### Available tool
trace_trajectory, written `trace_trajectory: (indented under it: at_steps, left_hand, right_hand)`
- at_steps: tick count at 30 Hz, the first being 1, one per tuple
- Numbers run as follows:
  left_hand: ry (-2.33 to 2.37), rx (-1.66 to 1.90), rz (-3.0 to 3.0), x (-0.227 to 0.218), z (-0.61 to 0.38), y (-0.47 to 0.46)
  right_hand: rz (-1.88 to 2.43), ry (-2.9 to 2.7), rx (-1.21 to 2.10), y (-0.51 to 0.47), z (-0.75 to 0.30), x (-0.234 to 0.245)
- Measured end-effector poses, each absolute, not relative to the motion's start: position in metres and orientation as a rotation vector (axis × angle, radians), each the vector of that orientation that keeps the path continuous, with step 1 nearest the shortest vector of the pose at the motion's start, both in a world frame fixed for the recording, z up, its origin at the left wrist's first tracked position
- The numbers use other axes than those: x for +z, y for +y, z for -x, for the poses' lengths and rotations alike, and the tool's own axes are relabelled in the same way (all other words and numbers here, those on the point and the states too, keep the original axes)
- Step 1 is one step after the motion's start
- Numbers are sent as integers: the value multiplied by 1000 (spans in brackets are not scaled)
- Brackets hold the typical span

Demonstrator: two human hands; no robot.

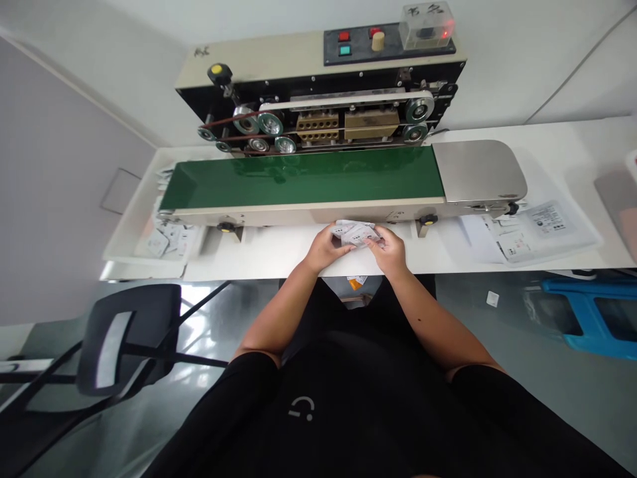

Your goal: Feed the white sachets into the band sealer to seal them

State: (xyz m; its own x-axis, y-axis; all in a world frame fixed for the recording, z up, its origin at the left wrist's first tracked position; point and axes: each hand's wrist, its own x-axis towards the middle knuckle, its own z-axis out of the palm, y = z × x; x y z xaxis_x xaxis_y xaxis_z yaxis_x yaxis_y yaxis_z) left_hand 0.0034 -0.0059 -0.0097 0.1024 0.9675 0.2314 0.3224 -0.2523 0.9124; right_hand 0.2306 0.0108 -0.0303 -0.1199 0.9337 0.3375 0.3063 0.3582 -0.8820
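I hold a small bunch of white paper packets in both hands. The packets are thin and smooth, with little black print on them, and they bend a bit. They are just in front of the green belt, over the white table. My left hand is closed on the left side of the bunch, and my right hand is closed on the right side. Both hands pinch the paper, so my grip is tight on it.

The green belt is long, flat and shiny, and it has a cream metal side with round black knobs. Behind the belt stands a big machine with silver wheels, thin brown bands and two brown blocks with round holes. On its top are red and green buttons. At the right end of the belt is a smooth steel plate with round corners. Near that end, on the table, lie flat printed papers. Near the left end, a white tray holds more packets. Down on the floor, left of the belt, is a black chair, and right of it is a blue plastic crate.
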Motion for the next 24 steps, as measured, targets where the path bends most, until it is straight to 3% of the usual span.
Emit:
trace_trajectory:
  at_steps: [24]
  left_hand:
    - [1274, 1149, -1618, -17, 0, -5]
  right_hand:
    - [1181, -1507, 1032, 6, -234, -29]
